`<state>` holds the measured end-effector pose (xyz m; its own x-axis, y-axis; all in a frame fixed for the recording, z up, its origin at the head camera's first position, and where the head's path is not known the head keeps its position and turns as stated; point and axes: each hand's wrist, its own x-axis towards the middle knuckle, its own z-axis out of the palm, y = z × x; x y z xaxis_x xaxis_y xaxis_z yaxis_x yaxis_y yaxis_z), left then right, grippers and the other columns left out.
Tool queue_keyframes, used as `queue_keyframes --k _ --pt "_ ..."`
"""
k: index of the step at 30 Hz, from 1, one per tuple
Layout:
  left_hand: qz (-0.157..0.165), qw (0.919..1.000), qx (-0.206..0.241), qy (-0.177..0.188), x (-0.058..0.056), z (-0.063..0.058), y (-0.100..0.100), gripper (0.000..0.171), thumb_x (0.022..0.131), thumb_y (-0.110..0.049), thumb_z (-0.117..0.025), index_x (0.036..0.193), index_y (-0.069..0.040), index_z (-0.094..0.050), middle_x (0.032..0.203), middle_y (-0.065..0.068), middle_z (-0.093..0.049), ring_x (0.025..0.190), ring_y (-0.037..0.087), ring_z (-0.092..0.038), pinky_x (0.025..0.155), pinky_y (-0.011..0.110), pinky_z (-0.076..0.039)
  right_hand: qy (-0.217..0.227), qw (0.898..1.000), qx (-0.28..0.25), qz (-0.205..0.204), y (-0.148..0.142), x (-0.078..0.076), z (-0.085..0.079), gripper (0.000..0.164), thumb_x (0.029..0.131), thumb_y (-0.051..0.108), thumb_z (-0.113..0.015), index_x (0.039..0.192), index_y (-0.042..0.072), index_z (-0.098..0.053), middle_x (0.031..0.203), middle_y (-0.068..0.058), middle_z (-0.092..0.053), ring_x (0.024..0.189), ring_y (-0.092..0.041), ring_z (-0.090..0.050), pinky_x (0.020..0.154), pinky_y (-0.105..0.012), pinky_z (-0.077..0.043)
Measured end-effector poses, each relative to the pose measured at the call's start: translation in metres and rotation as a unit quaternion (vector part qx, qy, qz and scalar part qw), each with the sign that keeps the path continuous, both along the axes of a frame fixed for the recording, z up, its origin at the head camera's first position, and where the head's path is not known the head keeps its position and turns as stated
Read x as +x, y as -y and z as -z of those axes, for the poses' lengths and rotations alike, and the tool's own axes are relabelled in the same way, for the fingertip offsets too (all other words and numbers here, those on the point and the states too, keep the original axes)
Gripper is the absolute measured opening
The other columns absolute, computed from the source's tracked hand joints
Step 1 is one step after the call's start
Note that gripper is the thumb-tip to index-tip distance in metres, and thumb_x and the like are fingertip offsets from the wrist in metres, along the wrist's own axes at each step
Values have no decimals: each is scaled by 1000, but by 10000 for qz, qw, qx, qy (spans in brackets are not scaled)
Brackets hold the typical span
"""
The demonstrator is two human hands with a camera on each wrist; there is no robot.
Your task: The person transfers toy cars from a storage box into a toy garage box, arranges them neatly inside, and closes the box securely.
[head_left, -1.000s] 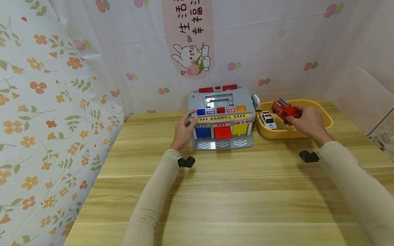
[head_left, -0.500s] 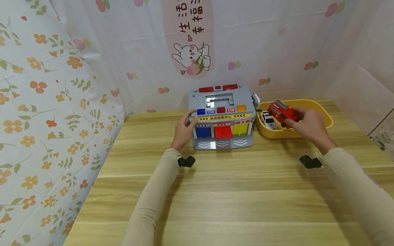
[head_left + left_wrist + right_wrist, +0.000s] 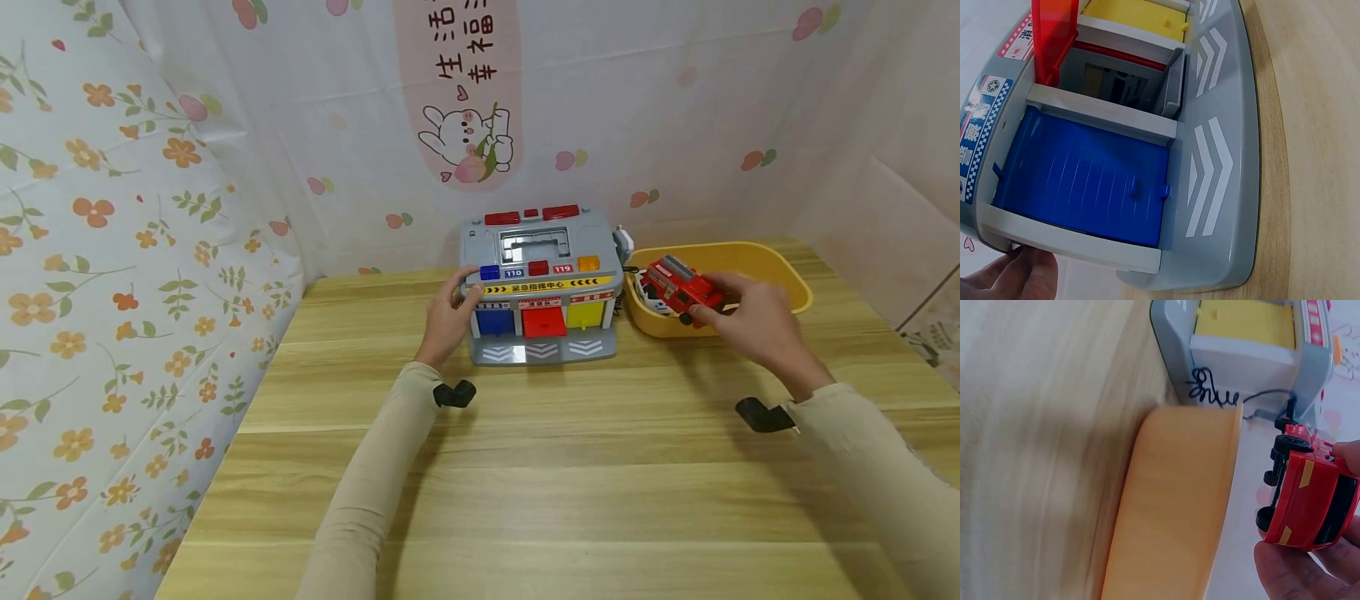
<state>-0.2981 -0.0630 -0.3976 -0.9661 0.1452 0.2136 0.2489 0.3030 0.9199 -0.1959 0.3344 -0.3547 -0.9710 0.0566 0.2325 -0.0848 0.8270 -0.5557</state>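
Note:
A grey toy garage (image 3: 542, 352) stands at the back of the table. Its blue door (image 3: 1088, 181) and yellow door (image 3: 1138, 20) are down; the red door (image 3: 1054, 37) is swung up, baring the bay behind it. My left hand (image 3: 446, 321) holds the garage's left upper corner, thumb on the front and fingers partly hidden at the side. In my right hand (image 3: 761, 321) a red toy fire truck (image 3: 681, 287) is pinched between thumb and fingers, tilted over the yellow bin (image 3: 720, 329). Part of a white toy police car (image 3: 651, 300) shows in the bin, mostly covered by the truck.
On the garage's right side hang a white handset (image 3: 624, 243) and a dark coiled cord (image 3: 1210, 387). Behind the wooden table (image 3: 570, 475) rises a printed cloth (image 3: 352, 150), with a flowered cloth (image 3: 112, 333) at the left.
The fire truck and my right hand have shifted slightly left and down, so the truck now covers more of the police car. My left hand stays on the garage.

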Motion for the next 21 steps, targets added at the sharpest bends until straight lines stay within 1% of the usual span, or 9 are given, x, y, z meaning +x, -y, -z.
queue_keyframes --k 1,7,12,16,21 --pt "0 10000 2 1 0 0 0 36 101 -43 -55 136 -36 -57 149 1 -52 127 28 -61 108 51 -48 7 10000 -19 -21 1 2 0 55 93 26 -69 138 -2 -56 122 -31 -65 95 -43 -67 61 -12 -43" --pt "26 10000 56 -19 -1 1 0 35 101 -42 -56 135 -35 -57 147 2 -53 125 28 -63 105 50 -51 -6 9998 -150 -158 6 9 5 53 92 22 -71 137 -4 -56 122 -32 -65 93 -42 -68 61 -5 -42" --pt "41 10000 82 -10 -1 2 -1 35 101 -42 -56 135 -34 -57 148 2 -52 126 29 -62 105 49 -51 -116 9995 -161 -248 10 16 9 52 90 18 -73 134 -6 -58 119 -33 -66 90 -43 -70 61 -4 -41" --pt "25 10000 88 2 0 1 -1 35 101 -41 -55 135 -34 -57 147 2 -53 126 30 -62 106 50 -50 -245 9989 -214 -338 13 20 10 51 89 15 -74 132 -7 -59 116 -32 -67 88 -42 -70 62 -1 -41" --pt "13 10000 59 14 1 -1 -1 35 101 -41 -55 135 -34 -57 148 3 -52 127 31 -61 108 50 -48 -265 9983 -250 -456 18 23 12 51 88 13 -75 132 -7 -59 114 -32 -67 89 -41 -70 62 -1 -42"
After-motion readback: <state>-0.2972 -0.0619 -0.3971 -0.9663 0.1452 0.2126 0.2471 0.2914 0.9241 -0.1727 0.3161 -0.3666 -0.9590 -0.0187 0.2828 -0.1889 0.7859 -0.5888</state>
